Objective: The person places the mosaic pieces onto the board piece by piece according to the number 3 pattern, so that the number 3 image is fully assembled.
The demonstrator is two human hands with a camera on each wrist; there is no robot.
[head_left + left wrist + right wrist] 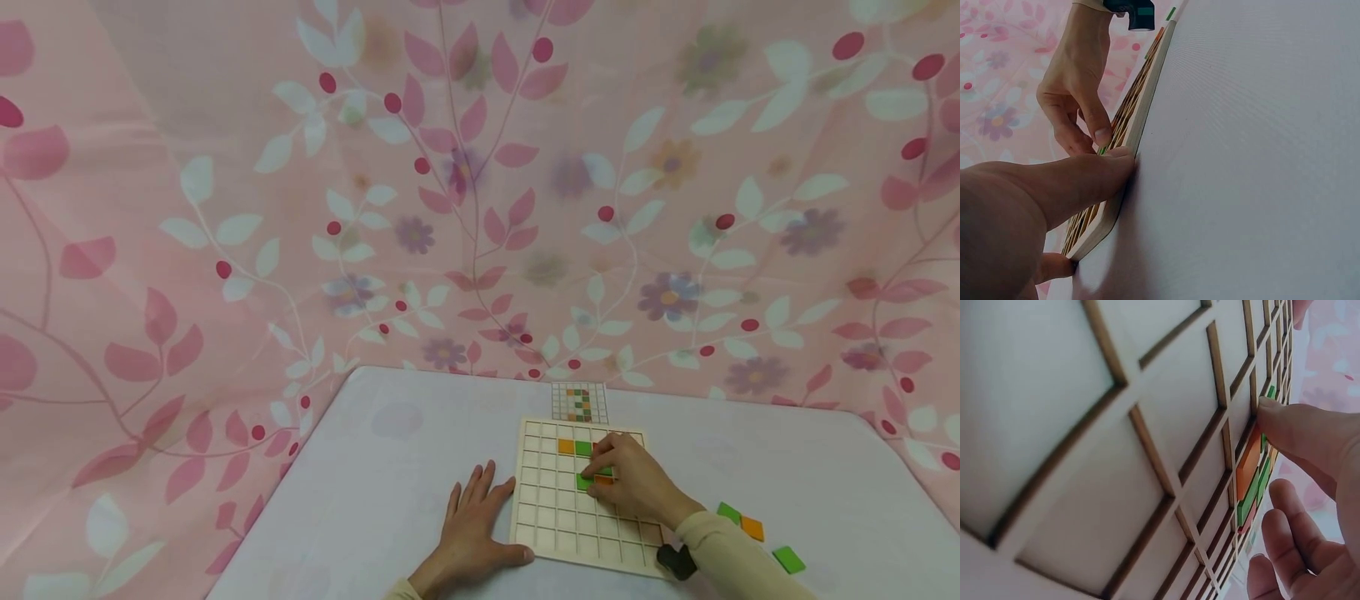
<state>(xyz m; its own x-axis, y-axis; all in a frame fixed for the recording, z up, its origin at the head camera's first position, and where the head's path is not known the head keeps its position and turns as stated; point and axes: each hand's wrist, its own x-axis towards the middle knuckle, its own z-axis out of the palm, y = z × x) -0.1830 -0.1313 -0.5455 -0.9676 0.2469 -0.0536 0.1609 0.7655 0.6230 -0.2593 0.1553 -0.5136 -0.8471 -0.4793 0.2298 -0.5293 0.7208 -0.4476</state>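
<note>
A pale wooden grid board lies on the table. My right hand is over its middle, thumb and index finger pinching a green tile at a cell. In the right wrist view the thumb tip is right at that green tile, with the other fingers loosely bent. Beside it sits an orange tile; farther up lie another orange tile and a green one, with a red tile partly hidden by the fingers. My left hand spreads at the board's left corner, its thumb resting on the edge.
A small printed pattern card lies behind the board. To the right are loose green and orange tiles and a separate green tile. A black device is at my right wrist. Flowered cloth hangs behind the table.
</note>
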